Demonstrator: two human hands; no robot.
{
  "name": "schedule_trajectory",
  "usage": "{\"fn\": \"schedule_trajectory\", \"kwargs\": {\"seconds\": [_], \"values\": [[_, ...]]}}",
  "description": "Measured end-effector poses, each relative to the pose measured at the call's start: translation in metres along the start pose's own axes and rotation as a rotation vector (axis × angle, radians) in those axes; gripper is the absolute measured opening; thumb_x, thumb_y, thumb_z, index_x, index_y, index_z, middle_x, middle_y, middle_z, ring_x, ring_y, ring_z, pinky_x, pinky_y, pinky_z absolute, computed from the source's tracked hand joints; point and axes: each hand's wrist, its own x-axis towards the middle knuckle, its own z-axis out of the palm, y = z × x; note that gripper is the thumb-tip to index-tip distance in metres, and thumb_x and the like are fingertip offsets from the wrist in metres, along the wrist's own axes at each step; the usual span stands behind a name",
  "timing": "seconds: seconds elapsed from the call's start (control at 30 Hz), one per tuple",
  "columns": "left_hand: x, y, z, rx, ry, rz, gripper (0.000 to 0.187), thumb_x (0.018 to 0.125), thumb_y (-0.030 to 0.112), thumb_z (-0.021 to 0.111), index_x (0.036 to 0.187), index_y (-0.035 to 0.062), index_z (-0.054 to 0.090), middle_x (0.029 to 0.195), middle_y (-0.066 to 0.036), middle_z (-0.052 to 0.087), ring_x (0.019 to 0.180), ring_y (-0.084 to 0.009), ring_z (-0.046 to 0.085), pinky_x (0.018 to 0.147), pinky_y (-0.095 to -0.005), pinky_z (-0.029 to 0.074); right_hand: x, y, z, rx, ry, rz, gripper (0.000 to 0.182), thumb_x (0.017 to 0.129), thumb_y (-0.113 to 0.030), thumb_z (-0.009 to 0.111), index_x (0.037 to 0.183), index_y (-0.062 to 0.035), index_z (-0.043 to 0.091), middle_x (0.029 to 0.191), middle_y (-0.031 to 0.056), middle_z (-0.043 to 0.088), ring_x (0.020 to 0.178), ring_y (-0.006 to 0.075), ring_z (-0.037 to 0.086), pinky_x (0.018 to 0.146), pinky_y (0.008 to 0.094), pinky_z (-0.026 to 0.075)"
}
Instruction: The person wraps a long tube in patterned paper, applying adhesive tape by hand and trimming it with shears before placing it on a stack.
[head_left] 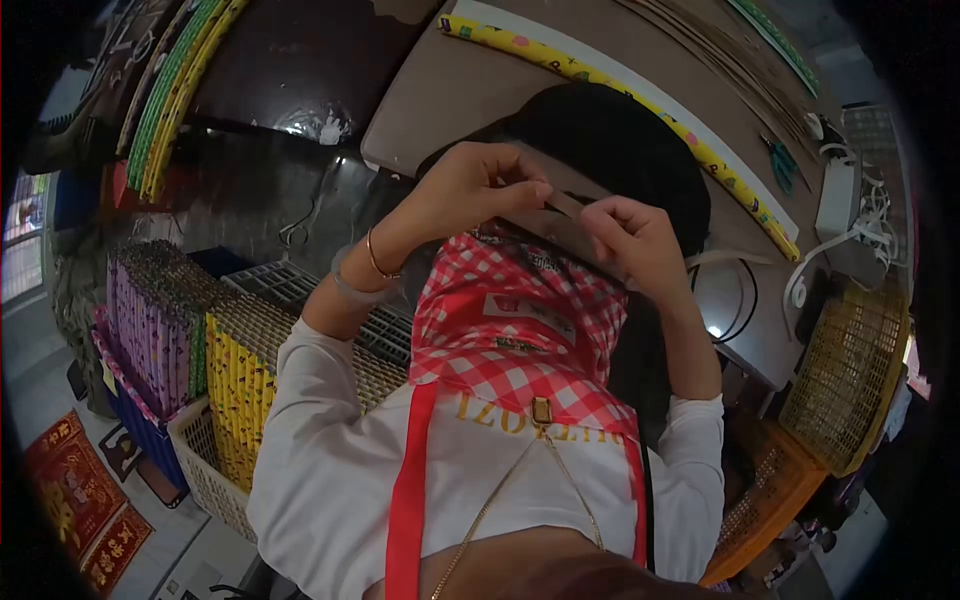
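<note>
My left hand [492,188] is closed, with thumb and fingertips pinching one end of a short, narrow beige strip [565,205]. At the strip's other end is my right hand [632,235], its fingers curled and closed on it. The strip spans the small gap between both hands, above the red checked apron [520,310] at the table's near edge. Behind the hands lies a large black rounded thing [610,130]; its kind I cannot make out. A pale band [735,256] runs out to the right from behind my right wrist.
A long yellow patterned strip [620,85] crosses the table [410,125]. Green-handled pliers [778,165] lie at right, near a tangle of white cord [875,225]. Yellow patterned rolls [235,400] stand in a cream basket [205,470] at left. Plastic crates [850,370] stand at right.
</note>
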Motion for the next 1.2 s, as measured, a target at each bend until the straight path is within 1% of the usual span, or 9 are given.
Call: {"fn": "schedule_trajectory", "kwargs": {"seconds": [0.07, 0.1, 0.17, 0.33, 0.4, 0.43, 0.57, 0.67, 1.2], "values": [[0.003, 0.002, -0.005, 0.131, 0.133, 0.175, 0.021, 0.082, 0.023, 0.064, 0.09, 0.0036, 0.065, 0.073, -0.001, 0.062, 0.061, -0.0051, 0.053, 0.057, -0.0216, 0.043, -0.008, 0.0, -0.005, -0.071, 0.058, -0.03, 0.018, 0.089, -0.019, 0.055, 0.091, -0.0032, 0.064, 0.058, -0.0044, 0.051, 0.048, 0.0009, 0.04, 0.042, 0.0165, 0.027], [0.019, 0.01, -0.02, 0.116, 0.125, 0.138, 0.021, 0.082, 0.023, 0.064, 0.09, 0.0036, 0.065, 0.073, -0.001, 0.062, 0.061, -0.0051, 0.053, 0.057, -0.0216, 0.043, 0.002, -0.006, -0.019, -0.049, 0.089, 0.052, 0.018, 0.09, -0.018, 0.054, 0.09, -0.0027, 0.063, 0.057, -0.0047, 0.051, 0.048, 0.0006, 0.04, 0.043, 0.0158, 0.027], [0.032, 0.025, -0.048, 0.296, 0.227, 0.058, 0.021, 0.085, 0.019, 0.063, 0.092, -0.0007, 0.063, 0.081, -0.002, 0.063, 0.075, -0.0063, 0.057, 0.069, -0.0195, 0.046, 0.001, -0.012, -0.044, -0.117, 0.149, 0.015, 0.017, 0.088, -0.015, 0.057, 0.091, 0.0001, 0.063, 0.063, -0.0019, 0.054, 0.057, 0.0034, 0.047, 0.05, 0.0182, 0.035], [0.088, 0.024, -0.125, 0.364, 0.267, 0.109, 0.028, 0.085, 0.023, 0.062, 0.097, -0.0024, 0.063, 0.086, -0.005, 0.064, 0.083, -0.0103, 0.058, 0.077, -0.0243, 0.046, 0.016, -0.035, -0.108, -0.187, 0.358, 0.146, 0.017, 0.087, -0.016, 0.059, 0.093, -0.0004, 0.064, 0.065, -0.0031, 0.053, 0.057, 0.0032, 0.044, 0.052, 0.018, 0.033], [0.117, 0.009, -0.152, 0.371, 0.332, 0.132, 0.027, 0.083, 0.023, 0.064, 0.094, -0.0009, 0.065, 0.08, -0.004, 0.064, 0.077, -0.0096, 0.058, 0.071, -0.0239, 0.045, 0.035, -0.036, -0.123, -0.244, 0.386, 0.04, 0.018, 0.087, -0.016, 0.059, 0.093, 0.0003, 0.064, 0.067, -0.0031, 0.053, 0.059, 0.0032, 0.044, 0.054, 0.0178, 0.034], [0.133, 0.001, -0.164, 0.374, 0.396, 0.164, 0.026, 0.081, 0.024, 0.066, 0.091, 0.0006, 0.067, 0.074, -0.003, 0.063, 0.07, -0.0088, 0.057, 0.066, -0.0234, 0.045, 0.045, -0.045, -0.128, -0.292, 0.383, 0.114, 0.02, 0.086, -0.017, 0.059, 0.094, 0.0011, 0.064, 0.069, -0.0026, 0.053, 0.062, 0.0035, 0.045, 0.057, 0.0178, 0.035], [0.175, -0.019, -0.198, 0.471, 0.455, 0.075, 0.028, 0.079, 0.028, 0.067, 0.089, 0.0012, 0.069, 0.07, -0.002, 0.063, 0.067, -0.0091, 0.057, 0.063, -0.0243, 0.045, 0.098, -0.023, -0.153, -0.317, 0.355, 0.045, 0.023, 0.085, -0.019, 0.061, 0.094, 0.0018, 0.064, 0.073, -0.0014, 0.055, 0.065, 0.0047, 0.047, 0.06, 0.0183, 0.038], [0.186, -0.036, -0.21, 0.629, 0.451, -0.004, 0.032, 0.077, 0.032, 0.068, 0.087, 0.0023, 0.07, 0.067, -0.003, 0.063, 0.063, -0.0092, 0.056, 0.06, -0.0245, 0.045, 0.126, -0.011, -0.159, -0.405, 0.334, 0.036, 0.024, 0.085, -0.019, 0.061, 0.096, 0.0013, 0.064, 0.073, -0.0006, 0.056, 0.066, 0.0054, 0.048, 0.06, 0.019, 0.039], [0.182, -0.049, -0.207, 0.48, 0.57, -0.02, 0.032, 0.075, 0.031, 0.069, 0.089, 0.0027, 0.07, 0.074, -0.008, 0.068, 0.068, -0.0122, 0.062, 0.064, -0.0235, 0.047, 0.143, -0.002, -0.152, -0.489, 0.284, 0.094, 0.026, 0.086, -0.019, 0.06, 0.102, 0.0012, 0.063, 0.073, 0.0001, 0.055, 0.068, 0.006, 0.047, 0.061, 0.0198, 0.038]]}}
